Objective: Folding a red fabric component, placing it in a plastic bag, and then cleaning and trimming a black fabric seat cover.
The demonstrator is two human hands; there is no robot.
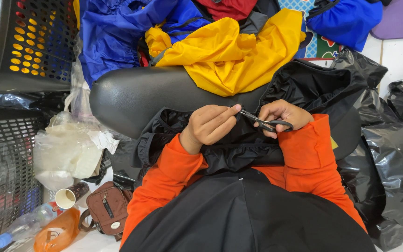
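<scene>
A small pair of scissors [263, 122] with black loop handles and slim metal blades is gripped in the right hand [283, 115], fingers closed through the loops. The blade tips are directed toward the left hand [211, 125], whose thumb and forefinger are pinched together on a fold of glossy black garment [304, 86]. The crinkled, thin fabric is draped over a smooth, rounded black padded seat [131, 98]. A slick yellow jacket [229, 56] is bunched beyond it. A perforated black plastic basket [29, 42] is positioned at far left.
</scene>
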